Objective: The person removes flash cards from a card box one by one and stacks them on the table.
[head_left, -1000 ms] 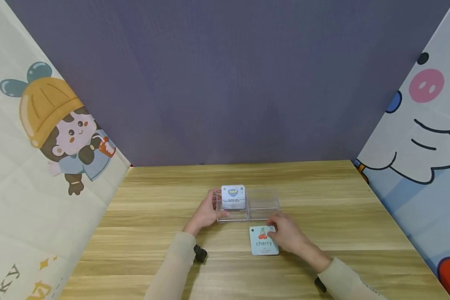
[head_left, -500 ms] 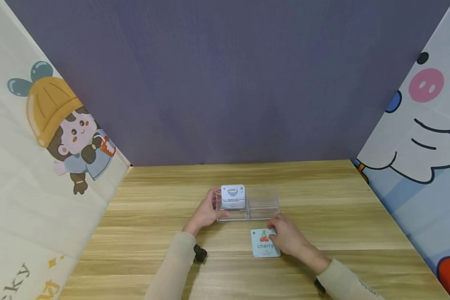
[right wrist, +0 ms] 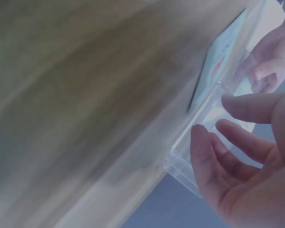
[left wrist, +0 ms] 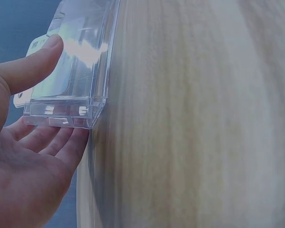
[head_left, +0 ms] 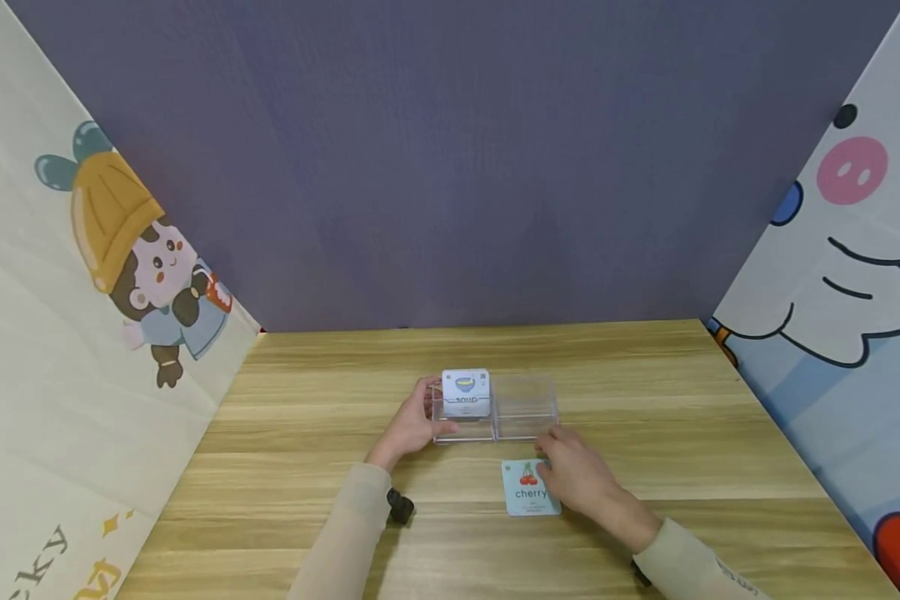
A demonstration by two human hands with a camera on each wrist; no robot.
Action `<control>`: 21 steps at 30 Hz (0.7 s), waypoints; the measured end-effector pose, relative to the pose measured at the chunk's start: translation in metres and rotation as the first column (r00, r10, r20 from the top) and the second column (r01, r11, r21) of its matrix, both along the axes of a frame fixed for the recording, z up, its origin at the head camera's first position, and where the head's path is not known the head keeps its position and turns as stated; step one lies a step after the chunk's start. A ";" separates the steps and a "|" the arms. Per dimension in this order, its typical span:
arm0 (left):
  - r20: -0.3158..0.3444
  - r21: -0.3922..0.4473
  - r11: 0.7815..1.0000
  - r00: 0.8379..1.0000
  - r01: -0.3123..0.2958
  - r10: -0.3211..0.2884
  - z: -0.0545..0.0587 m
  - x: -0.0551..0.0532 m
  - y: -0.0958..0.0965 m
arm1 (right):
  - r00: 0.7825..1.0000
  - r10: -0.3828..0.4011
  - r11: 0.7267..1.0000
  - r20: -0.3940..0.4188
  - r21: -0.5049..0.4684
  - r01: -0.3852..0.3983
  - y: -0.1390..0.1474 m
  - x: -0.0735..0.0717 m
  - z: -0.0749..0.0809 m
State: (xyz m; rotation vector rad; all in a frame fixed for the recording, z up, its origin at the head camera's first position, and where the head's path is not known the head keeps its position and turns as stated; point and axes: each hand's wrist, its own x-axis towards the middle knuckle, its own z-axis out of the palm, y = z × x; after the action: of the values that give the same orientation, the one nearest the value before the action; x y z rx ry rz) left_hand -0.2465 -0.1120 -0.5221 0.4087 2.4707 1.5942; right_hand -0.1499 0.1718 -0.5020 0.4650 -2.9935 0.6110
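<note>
A clear two-compartment plastic box (head_left: pixel 527 427) stands on the table. In its left compartment a soup card (head_left: pixel 466 386) stands facing me; the right compartment holds no card. My left hand (head_left: pixel 411 423) holds the box's left end, thumb across the front and fingers at the end, as the left wrist view shows. A pale blue cherry card (head_left: pixel 527 497) lies flat on the wood in front of the right compartment. Over its upper right corner hovers my right hand (head_left: pixel 581 475). In the right wrist view its fingers (right wrist: pixel 204 156) are loosely bent, thumb apart, with nothing between them.
The wooden table (head_left: pixel 307 392) ends at a dark grey-blue panel (head_left: pixel 450 167) behind. Cartoon-printed sheets stand at both sides. Black wrist devices (head_left: pixel 400 507) sit by the sleeves.
The cherry card has shifted slightly right and toward me and now lies flat. My right hand moved a little with it and has let go. My left hand and the box are nearly still.
</note>
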 end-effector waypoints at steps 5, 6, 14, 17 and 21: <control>0.002 -0.004 1.000 1.000 -0.009 0.009 0.001 -0.003 0.004 | 0.998 0.030 1.000 -0.060 0.003 -0.030 0.004 -0.007 0.005; 0.000 -0.007 1.000 1.000 -0.010 0.010 0.000 -0.003 0.004 | 0.997 0.030 1.000 -0.068 -0.004 -0.030 0.005 -0.009 0.005; 0.019 0.005 1.000 1.000 -0.014 0.014 -0.002 -0.008 0.010 | 0.994 0.020 1.000 -0.108 -0.022 -0.023 0.014 -0.021 0.010; 0.021 0.009 1.000 1.000 -0.023 0.023 -0.003 -0.011 0.012 | 0.990 0.028 0.999 -0.139 -0.032 -0.033 0.016 -0.026 0.012; 0.014 0.004 1.000 0.999 -0.029 0.029 -0.005 -0.013 0.014 | 0.980 0.043 0.997 -0.196 -0.056 -0.055 0.018 -0.034 0.016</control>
State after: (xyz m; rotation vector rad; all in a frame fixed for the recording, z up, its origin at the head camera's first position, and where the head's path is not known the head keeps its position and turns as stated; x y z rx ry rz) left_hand -0.2590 -0.0979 -0.5268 0.3619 2.4743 1.6085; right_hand -0.1841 0.1895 -0.4860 0.5612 -2.7778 0.6197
